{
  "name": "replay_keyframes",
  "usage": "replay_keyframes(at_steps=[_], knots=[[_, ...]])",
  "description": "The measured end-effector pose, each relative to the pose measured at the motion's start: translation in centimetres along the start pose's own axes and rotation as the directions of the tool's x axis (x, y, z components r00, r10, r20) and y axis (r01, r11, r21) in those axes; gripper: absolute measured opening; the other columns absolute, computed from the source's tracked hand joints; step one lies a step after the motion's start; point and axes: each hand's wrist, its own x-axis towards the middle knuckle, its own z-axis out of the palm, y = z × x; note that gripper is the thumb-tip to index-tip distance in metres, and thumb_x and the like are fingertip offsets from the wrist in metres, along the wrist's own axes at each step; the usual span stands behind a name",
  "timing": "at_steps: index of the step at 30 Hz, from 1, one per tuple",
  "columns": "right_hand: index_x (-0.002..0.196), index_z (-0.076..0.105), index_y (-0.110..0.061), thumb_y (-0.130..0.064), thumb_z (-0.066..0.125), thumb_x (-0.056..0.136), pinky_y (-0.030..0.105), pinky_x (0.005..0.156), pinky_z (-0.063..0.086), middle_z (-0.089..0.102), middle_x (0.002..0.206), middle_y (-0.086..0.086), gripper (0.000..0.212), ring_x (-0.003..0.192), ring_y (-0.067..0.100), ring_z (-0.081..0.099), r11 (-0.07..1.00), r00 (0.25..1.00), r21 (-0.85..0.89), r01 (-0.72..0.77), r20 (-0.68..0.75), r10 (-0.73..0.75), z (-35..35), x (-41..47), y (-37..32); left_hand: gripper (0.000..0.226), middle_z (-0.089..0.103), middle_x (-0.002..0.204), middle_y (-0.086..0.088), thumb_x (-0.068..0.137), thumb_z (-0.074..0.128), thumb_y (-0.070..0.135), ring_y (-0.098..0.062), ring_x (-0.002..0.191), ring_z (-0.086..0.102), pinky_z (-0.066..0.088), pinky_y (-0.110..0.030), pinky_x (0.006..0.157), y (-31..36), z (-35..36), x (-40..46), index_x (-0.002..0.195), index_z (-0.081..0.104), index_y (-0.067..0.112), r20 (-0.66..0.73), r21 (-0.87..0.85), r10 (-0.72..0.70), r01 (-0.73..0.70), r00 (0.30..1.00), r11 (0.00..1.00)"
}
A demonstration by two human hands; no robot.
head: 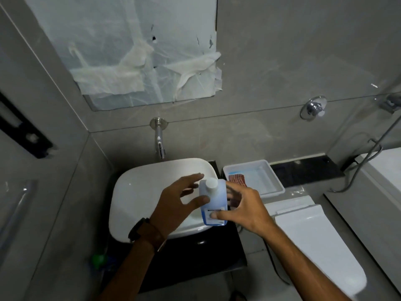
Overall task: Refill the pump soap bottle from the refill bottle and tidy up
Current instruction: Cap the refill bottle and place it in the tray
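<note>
A clear bottle of blue liquid with a white screw cap (213, 199) is held upright over the right edge of the white basin (141, 192). My right hand (243, 207) grips its body from the right, thumb across the label. My left hand (180, 203) hovers just left of the cap with fingers spread, the thumb close to the bottle's side. No pump bottle is visible.
A chrome wall tap (159, 140) juts out above the basin. A white tray (269, 181) with a reddish packet (237, 179) stands on the black ledge to the right. A white toilet lid (314, 242) is at lower right, a green object (98, 259) on the floor at left.
</note>
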Motion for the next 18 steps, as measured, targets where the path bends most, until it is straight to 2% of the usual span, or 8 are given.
replay_keyframes(at_steps=[3, 6, 10, 15, 18], knots=[[0.136, 0.064, -0.036, -0.027, 0.102, 0.061, 0.024, 0.098, 0.059, 0.074, 0.125, -0.02, 0.085, 0.116, 0.003, 0.071, 0.997, 0.997, 0.048, -0.065, 0.034, 0.064, 1.4, -1.6, 4.2, 0.071, 0.062, 0.122, 0.026, 0.07, 0.088, 0.037, 0.008, 0.106, 0.062, 0.049, -0.008, 0.086, -3.3, 2.5, -2.6, 0.134, 0.057, 0.034, 0.08, 0.025, -0.081, 0.08, 0.993, 0.997], [0.135, 0.065, -0.035, -0.023, 0.102, 0.059, 0.033, 0.103, 0.059, 0.074, 0.127, -0.019, 0.085, 0.12, 0.004, 0.07, 0.986, 0.985, 0.072, -0.154, 0.086, 0.148, 3.1, -3.0, 8.4, 0.069, 0.069, 0.115, 0.019, 0.07, 0.088, 0.029, 0.005, 0.102, 0.066, 0.055, -0.019, 0.09, -6.8, 5.1, -4.5, 0.131, 0.058, 0.037, 0.074, 0.062, -0.174, 0.17, 0.982, 0.984], [0.127, 0.062, -0.059, -0.021, 0.1, 0.061, 0.017, 0.096, 0.056, 0.071, 0.13, -0.023, 0.084, 0.123, -0.001, 0.066, 0.965, 0.965, 0.112, -0.239, 0.136, 0.223, 5.4, -4.2, 12.2, 0.075, 0.068, 0.126, 0.002, 0.072, 0.086, 0.024, -0.001, 0.113, 0.063, 0.054, -0.025, 0.098, -10.8, 8.2, -6.1, 0.139, 0.053, 0.027, 0.125, 0.076, -0.286, 0.279, 0.95, 0.957], [0.122, 0.065, -0.055, -0.009, 0.098, 0.063, 0.014, 0.092, 0.055, 0.072, 0.126, -0.024, 0.082, 0.12, -0.004, 0.067, 0.946, 0.954, 0.134, -0.296, 0.094, 0.285, 8.0, -5.2, 15.6, 0.076, 0.061, 0.136, 0.004, 0.074, 0.083, 0.018, -0.01, 0.12, 0.06, 0.053, -0.035, 0.101, -14.2, 10.8, -7.5, 0.143, 0.05, 0.024, 0.103, 0.14, -0.346, 0.331, 0.933, 0.933], [0.122, 0.065, -0.047, 0.0, 0.096, 0.064, 0.021, 0.097, 0.057, 0.072, 0.124, -0.026, 0.081, 0.12, -0.003, 0.067, 0.938, 0.949, 0.141, -0.317, 0.051, 0.313, 9.0, -5.6, 17.0, 0.077, 0.06, 0.138, 0.003, 0.074, 0.083, 0.017, -0.014, 0.123, 0.06, 0.052, -0.037, 0.102, -15.5, 11.8, -8.0, 0.143, 0.05, 0.022, 0.062, 0.178, -0.38, 0.365, 0.923, 0.914]])
